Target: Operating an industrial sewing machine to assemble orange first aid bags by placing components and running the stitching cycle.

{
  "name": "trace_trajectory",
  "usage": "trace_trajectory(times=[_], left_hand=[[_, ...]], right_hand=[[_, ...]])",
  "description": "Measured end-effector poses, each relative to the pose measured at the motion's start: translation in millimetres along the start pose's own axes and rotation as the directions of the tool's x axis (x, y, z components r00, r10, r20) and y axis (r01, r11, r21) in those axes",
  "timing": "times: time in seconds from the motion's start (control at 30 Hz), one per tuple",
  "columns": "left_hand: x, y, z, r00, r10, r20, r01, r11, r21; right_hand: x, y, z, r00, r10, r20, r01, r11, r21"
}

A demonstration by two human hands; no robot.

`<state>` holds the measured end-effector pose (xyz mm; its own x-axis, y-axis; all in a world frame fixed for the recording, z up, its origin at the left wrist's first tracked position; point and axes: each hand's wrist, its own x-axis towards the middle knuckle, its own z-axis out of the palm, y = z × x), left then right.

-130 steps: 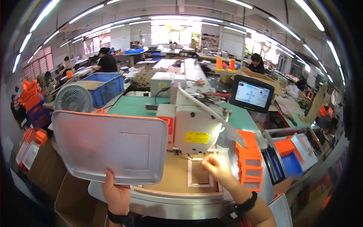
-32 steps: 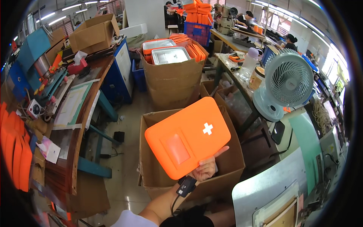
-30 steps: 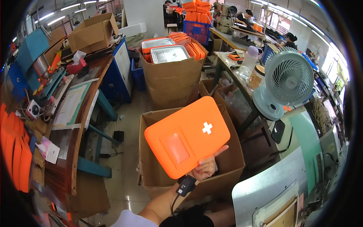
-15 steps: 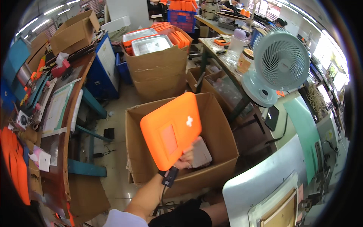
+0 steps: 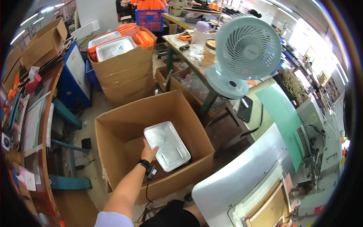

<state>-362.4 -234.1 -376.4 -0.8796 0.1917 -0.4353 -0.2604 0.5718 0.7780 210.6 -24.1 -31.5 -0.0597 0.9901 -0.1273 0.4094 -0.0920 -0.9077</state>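
Down inside the box (image 5: 123,168), the left hand (image 5: 149,153) is closed on the left edge of a silver case (image 5: 169,143), thumb over its top. How the right hand stands, I cannot tell. Rightward, a fan (image 5: 249,51) stands high.

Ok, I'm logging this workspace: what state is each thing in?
Near brown cardboard box: open
Silver rectangular panel: inside it, bare left hand touching its edge
Far brown cardboard box: open, filled
Pale blue round fan: upright, spinning unclear
Black rectangular phone: flat, screen dark
Clear lilac-lidded plastic bottle: upright, closed
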Motion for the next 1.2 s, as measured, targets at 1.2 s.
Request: trace_trajectory(times=[1.2], left_hand=[[-34, 410, 291, 0.665, 0.729, 0.165, -0.615, 0.409, 0.674]], right_hand=[[1, 15, -10, 0.966, 0.236, -0.109, -0.236, 0.972, 0.014]])
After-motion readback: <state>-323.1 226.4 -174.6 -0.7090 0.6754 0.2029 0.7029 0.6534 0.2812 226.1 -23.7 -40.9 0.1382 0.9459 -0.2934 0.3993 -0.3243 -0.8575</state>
